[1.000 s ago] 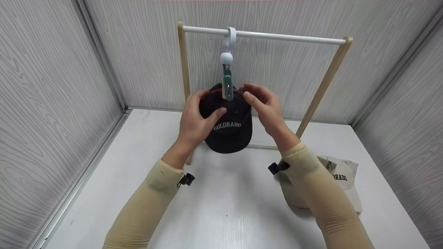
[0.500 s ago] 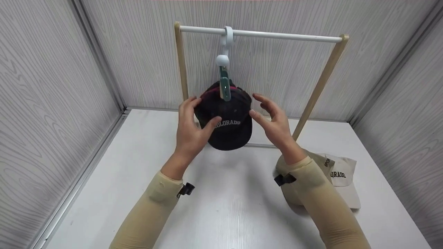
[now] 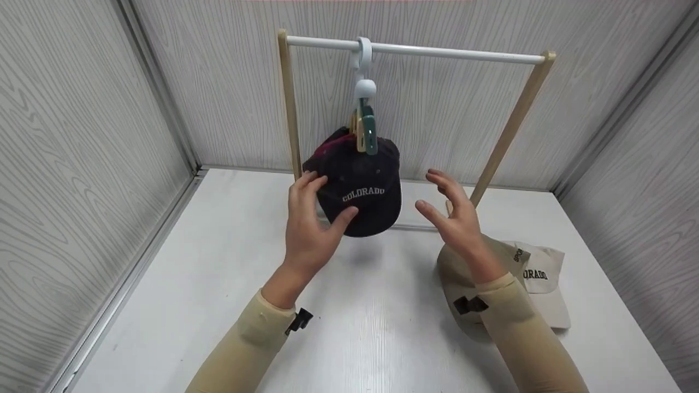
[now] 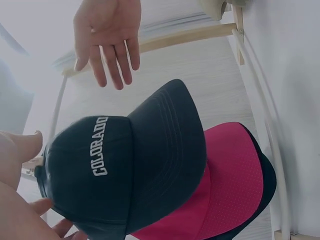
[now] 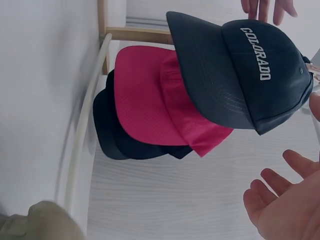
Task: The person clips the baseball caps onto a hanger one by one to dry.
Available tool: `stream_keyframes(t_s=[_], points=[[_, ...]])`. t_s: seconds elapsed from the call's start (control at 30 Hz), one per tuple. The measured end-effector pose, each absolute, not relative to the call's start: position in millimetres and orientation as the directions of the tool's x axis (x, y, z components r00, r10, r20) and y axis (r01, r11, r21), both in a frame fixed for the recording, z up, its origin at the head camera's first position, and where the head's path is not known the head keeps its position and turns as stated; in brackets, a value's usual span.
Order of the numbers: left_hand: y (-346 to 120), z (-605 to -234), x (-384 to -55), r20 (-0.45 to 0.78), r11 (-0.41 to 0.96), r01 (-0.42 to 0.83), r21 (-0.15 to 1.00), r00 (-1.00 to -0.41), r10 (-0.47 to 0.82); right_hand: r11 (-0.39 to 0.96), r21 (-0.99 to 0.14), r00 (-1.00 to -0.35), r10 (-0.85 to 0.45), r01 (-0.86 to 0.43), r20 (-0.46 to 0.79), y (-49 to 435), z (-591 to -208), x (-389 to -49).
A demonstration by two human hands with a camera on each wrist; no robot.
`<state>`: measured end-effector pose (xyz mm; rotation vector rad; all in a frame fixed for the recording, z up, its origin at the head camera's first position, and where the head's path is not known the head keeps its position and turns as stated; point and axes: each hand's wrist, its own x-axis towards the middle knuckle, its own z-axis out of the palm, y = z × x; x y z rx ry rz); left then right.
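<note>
Left grip (image 3: 308, 229): cupped loosely at the side of the front cap (image 3: 367, 177), not clenched round it; touching or just apart, hard to tell. Could set it swinging if swept inward.
Right grip (image 3: 458, 218): relaxed, holding nothing, apart from the front cap. Could brush the olive cap (image 3: 457, 267) if lowered.
Front cap: hanging brim down below the clip (image 3: 371, 131). Might drop to the desk (image 3: 355, 355) if pinched by too thin an edge.
Clip: too small to check for a full bite.
Hook (image 3: 365, 53): over the rail (image 3: 453, 53), nearer the left post. Could slide or twist under uneven weight.
Pink cap (image 5: 145, 95): crowded behind the front cap, overlapping the rear cap (image 5: 107, 132). Might shift if bumped.
</note>
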<state>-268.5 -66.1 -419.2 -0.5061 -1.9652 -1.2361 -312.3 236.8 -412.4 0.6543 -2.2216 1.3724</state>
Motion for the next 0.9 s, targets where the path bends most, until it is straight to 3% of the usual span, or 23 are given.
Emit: stream_keyframes(t_s=[0.17,0.3,0.9], points=[[-56,-426,-260,0.835,0.492,0.713,0.499,-0.547,-0.053,0.420,-0.694,-0.798,-0.145,-0.584,0.584,250,-420,-303],[-48,-433,-256,0.863,0.507,0.733,0.453,-0.504,-0.043,0.404,-0.710,-0.804,-0.129,-0.577,0.580,261,-427,-299],[-14,-452,-244,0.816,0.479,0.757,0.445,-0.563,0.132,0.552,-0.698,-0.866,-0.096,-0.457,0.491,308,-444,-280]])
